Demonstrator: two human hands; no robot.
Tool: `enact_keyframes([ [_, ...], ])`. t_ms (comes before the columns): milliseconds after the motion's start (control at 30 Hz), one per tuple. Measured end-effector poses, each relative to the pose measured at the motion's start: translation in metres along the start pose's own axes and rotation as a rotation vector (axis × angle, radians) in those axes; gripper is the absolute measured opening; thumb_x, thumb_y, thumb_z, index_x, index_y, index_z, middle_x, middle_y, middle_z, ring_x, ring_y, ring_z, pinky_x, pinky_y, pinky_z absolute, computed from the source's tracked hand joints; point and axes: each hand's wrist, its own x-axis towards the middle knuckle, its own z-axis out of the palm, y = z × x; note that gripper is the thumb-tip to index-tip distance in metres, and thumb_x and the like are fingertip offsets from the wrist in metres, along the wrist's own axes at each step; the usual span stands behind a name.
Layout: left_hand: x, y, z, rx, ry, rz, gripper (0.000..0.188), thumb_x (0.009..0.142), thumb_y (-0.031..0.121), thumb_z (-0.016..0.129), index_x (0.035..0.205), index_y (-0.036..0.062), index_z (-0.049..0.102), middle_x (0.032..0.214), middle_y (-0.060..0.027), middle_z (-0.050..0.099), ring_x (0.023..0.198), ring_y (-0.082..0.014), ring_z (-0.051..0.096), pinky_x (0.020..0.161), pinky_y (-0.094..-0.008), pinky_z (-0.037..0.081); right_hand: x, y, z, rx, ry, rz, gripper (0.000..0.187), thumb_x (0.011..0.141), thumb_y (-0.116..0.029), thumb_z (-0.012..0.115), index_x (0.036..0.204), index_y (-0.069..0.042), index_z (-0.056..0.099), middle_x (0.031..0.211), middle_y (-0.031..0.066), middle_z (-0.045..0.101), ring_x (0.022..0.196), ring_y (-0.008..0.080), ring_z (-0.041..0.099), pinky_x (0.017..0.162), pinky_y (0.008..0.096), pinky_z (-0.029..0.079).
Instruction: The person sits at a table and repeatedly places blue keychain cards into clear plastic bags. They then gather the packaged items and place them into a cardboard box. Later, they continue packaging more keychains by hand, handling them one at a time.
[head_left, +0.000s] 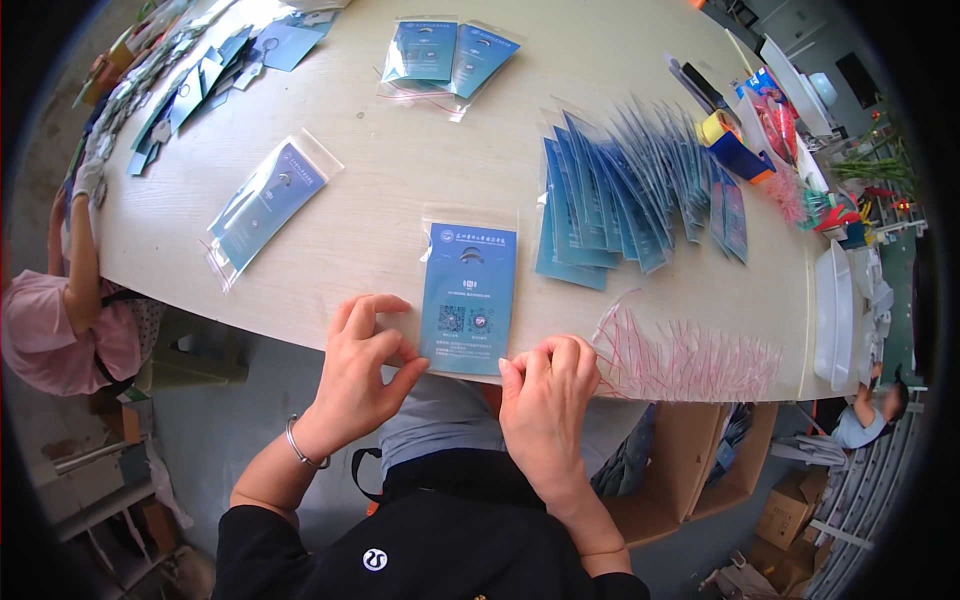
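A blue-green printed card in a clear zip bag point(468, 290) lies upright in front of me at the table's near edge. My left hand point(362, 362) is at its lower left corner, thumb and index finger drawn together on the bag's edge. At the lower right corner my right hand point(546, 405) has its thumb against the edge and its other fingers curled. Another bagged card point(268, 210) lies tilted to the left, and two more bagged cards point(440, 55) overlap at the far side.
Rows of bagged cards point(610, 200) fan out to the right. Nearer lie many thin red-and-clear strips point(690, 360). Tape point(718, 128), a white tray point(835, 315) and tools line the right edge. Loose cards point(200, 85) pile at far left, beside another person point(75, 320). Cardboard boxes point(690, 460) stand below.
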Motion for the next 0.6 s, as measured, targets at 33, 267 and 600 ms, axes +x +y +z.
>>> enact_keyframes([
  [33, 0.0, 0.002, 0.001, -0.019, 0.034, -0.032, 0.019, 0.066, -0.001, 0.076, 0.077, 0.0047, 0.062, 0.119, -0.0134, 0.054, 0.113, -0.0334, 0.047, 0.093, -0.0409, 0.044, 0.0, 0.0, 0.0, -0.001, 0.002, 0.004, 0.019, 0.08, -0.018, 0.071, 0.084, -0.004, 0.059, 0.102, 0.0122, 0.051, 0.112, 0.0327, 0.045, 0.092, 0.0496, 0.034],
  [267, -0.009, 0.004, 0.015, 0.321, -0.08, 0.367, 0.054, 0.078, 0.0, 0.059, 0.131, 0.0002, 0.052, 0.134, -0.0176, 0.05, 0.125, -0.0354, 0.046, 0.104, -0.043, 0.038, 0.002, -0.003, 0.004, 0.111, 0.15, -0.032, 0.013, 0.081, -0.011, 0.068, 0.09, -0.003, 0.062, 0.103, 0.0097, 0.057, 0.105, 0.0281, 0.055, 0.092, 0.0458, 0.038],
  [600, 0.009, 0.004, -0.002, 0.257, -0.178, 0.18, 0.071, 0.087, 0.027, 0.064, 0.145, 0.0001, 0.036, 0.15, -0.0231, 0.034, 0.143, -0.038, 0.027, 0.114, -0.0512, 0.023, 0.014, 0.002, 0.014, -0.192, 0.111, -0.206, 0.043, 0.091, -0.019, 0.054, 0.125, 0.006, 0.056, 0.131, 0.0158, 0.057, 0.121, 0.0271, 0.051, 0.1, 0.0458, 0.035],
])
